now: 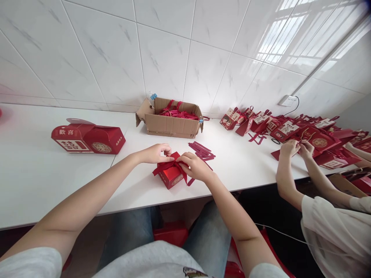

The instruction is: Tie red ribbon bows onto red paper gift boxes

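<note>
A small red gift box [171,178] sits on the white table [34,170] right in front of me, with a red ribbon [165,165] bunched across its top. My left hand [156,153] pinches the ribbon from the left, fingers curled shut. From the right, my right hand [194,166] grips the same ribbon over the box, fingers closed too. A loose ribbon end trails off the box toward the table's front edge.
Loose red ribbon strips [203,150] lie just behind the box. An open cardboard box [171,124] of ribbons stands at the back, a larger red gift box [88,139] at the left. Another person's hands [297,148] work among many red boxes [315,141] at the right.
</note>
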A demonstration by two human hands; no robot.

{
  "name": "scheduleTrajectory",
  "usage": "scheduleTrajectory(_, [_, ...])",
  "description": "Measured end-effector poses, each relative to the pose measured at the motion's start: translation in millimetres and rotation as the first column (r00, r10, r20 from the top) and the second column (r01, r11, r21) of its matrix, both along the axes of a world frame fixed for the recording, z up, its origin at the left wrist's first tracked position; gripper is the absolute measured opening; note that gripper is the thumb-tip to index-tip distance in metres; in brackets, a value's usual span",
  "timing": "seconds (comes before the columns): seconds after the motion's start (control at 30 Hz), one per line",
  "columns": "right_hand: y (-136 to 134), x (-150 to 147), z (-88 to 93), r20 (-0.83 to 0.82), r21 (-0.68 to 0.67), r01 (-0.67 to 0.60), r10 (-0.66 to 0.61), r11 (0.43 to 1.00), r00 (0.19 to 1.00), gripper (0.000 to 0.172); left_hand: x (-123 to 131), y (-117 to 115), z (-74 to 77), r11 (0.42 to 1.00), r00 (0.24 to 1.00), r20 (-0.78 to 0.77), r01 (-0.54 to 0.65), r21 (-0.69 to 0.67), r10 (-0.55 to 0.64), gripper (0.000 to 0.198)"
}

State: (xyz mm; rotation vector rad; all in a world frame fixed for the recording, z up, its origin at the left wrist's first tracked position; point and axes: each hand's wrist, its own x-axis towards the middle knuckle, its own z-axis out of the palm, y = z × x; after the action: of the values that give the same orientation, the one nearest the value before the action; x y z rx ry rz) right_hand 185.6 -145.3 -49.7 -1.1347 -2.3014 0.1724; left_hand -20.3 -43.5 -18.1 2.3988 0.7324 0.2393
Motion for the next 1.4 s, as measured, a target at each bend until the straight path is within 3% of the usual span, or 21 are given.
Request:
scheduleTrajectory(0.23, [4,3,-6.8,0.025,-0.032,-0.007,0.008,0.999,1.000,0.037,-2,3,-4.9,1.000,1.000,0.012,-0.014,-0.010,0.015,0.040])
scheduleTrajectory(0.47, [2,4,-0.6,0.090,-0.037,-0.033,0.036,0.999,0.995,0.046,-4,3,-7.2,0.999,0.999,-0.002,-0.044,0.013,0.044,0.040])
scheduleTrajectory(0.8, [1,1,2.0,0.069,0.001,-0.034,0.033,0.999,0.997,0.034,-4,3,-6.7,0.999,0.999,0.022,-0.033,0.030,0.033,0.036])
scheduleTrajectory(1.13, [-1,1,4.3,0.098,-0.130,-0.064,0.077,0.989,0.992,0.047,-2,0,-0.4,0.995,0.995,-0.006,-0.098,0.008,0.098,0.035])
scheduleTrajectory(1.3, [-6,2,4.9,-0.001,-0.097,0.010,-0.010,0.995,1.000,0.039,-1,-2,5.4,0.992,0.992,-0.035,-0.125,-0.023,0.125,0.034])
scheduleTrajectory(1.4, [-6,3,1.5,0.006,-0.081,-0.001,0.001,0.997,1.000,0.037,-1,-3,4.3,0.993,0.993,-0.026,-0.118,-0.003,0.118,0.034])
